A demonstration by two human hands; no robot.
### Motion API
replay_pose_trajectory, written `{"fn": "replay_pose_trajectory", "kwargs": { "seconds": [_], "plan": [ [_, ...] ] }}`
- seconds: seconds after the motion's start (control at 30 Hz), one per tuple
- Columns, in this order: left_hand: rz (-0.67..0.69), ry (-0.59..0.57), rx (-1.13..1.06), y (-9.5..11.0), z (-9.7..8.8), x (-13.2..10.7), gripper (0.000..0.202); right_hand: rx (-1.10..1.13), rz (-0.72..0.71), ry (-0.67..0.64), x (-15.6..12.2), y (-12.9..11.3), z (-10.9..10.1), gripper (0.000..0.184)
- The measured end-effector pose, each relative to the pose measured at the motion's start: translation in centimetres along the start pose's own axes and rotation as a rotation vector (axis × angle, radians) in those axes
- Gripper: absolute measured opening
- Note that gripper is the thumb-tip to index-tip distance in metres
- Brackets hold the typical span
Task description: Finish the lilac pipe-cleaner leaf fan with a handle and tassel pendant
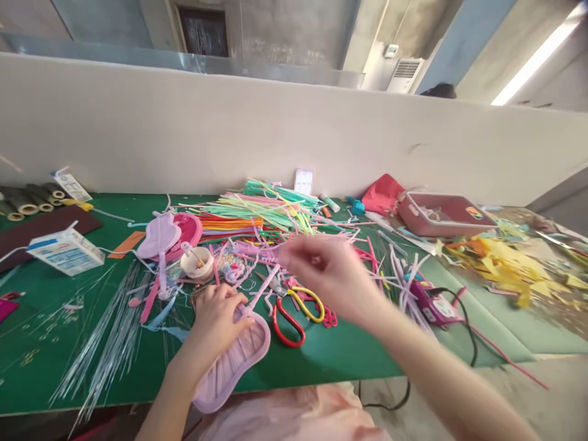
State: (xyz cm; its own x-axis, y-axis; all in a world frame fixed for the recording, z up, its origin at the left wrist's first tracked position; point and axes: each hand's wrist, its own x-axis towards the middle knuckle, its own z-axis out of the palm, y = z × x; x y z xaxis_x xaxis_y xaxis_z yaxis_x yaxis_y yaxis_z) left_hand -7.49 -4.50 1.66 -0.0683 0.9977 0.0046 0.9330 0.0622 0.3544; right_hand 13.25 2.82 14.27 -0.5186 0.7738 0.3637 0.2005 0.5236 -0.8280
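Observation:
My left hand (218, 321) is closed on a lilac fan-shaped piece (250, 346), its fuzzy rim framing pleated pale material and a thin stem pointing up toward the pile. The thumb lies across its upper face and the fingers curl over the far side. My right hand (326, 275) hovers over the pile, slightly blurred, thumb and fingers pinched together; whatever they may hold is too unclear to make out. Just below it lie scissors (294, 309) with one red and one yellow handle loop, blades pointing up-left. A pink looped piece (329, 317) is beside them.
Many coloured pipe cleaners (275, 208) are heaped at the back. Leftward are a finished-looking lilac and pink fan (160, 236), a small cup (197, 264), a carton (68, 252) and clear strands (108, 331). Rightward are a pink basket (445, 214), yellow scraps (519, 266) and a corded purple device (432, 303).

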Motion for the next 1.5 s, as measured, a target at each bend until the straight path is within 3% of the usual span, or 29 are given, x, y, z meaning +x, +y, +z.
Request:
{"fn": "replay_pose_trajectory", "kwargs": {
  "seconds": [0.07, 0.13, 0.2, 0.33, 0.43, 0.57, 0.8, 1.03, 1.27, 1.5],
  "plan": [
    [-0.020, 0.002, -0.014, 0.5, 0.2, 0.7, 0.021, 0.071, 0.248, -0.128, -4.3, 2.5, 2.6, 0.016],
    [-0.033, -0.004, -0.042, 0.7, 0.3, 1.2, 0.016, 0.175, 0.448, -0.104, -6.9, 5.3, 4.5, 0.021],
    [-0.015, -0.027, -0.094, 0.8, -0.2, 1.3, 0.015, 0.214, 0.508, -0.071, -8.2, 7.3, 5.4, 0.019],
    [0.060, -0.128, -0.222, 1.6, -2.0, 1.1, 0.023, 0.121, 0.411, -0.070, -8.3, 7.7, 4.6, 0.020],
    [0.042, -0.211, -0.387, 2.6, -2.7, 1.1, 0.030, -0.001, 0.324, -0.021, -7.6, 7.1, 3.3, 0.014],
    [0.023, -0.243, -0.632, 3.2, -1.6, 1.0, 0.032, -0.081, 0.329, -0.016, -7.5, 7.4, 2.9, 0.013],
    [0.019, -0.342, -0.744, 3.1, -0.5, 0.5, 0.035, -0.111, 0.399, -0.025, -8.8, 8.1, 3.4, 0.013],
    [-0.046, -0.463, -0.817, 3.1, -0.5, 0.7, 0.032, -0.110, 0.419, -0.158, -9.3, 7.5, 2.4, 0.012],
    [-0.088, -0.550, -0.865, 3.1, -1.0, 0.8, 0.033, 0.048, 0.350, -0.379, -9.0, 8.1, 1.1, 0.012],
    [-0.084, -0.568, -0.876, 3.1, -1.3, 0.7, 0.030, 0.028, 0.338, -0.485, -8.0, 8.3, 0.7, 0.012]
  ]
}}
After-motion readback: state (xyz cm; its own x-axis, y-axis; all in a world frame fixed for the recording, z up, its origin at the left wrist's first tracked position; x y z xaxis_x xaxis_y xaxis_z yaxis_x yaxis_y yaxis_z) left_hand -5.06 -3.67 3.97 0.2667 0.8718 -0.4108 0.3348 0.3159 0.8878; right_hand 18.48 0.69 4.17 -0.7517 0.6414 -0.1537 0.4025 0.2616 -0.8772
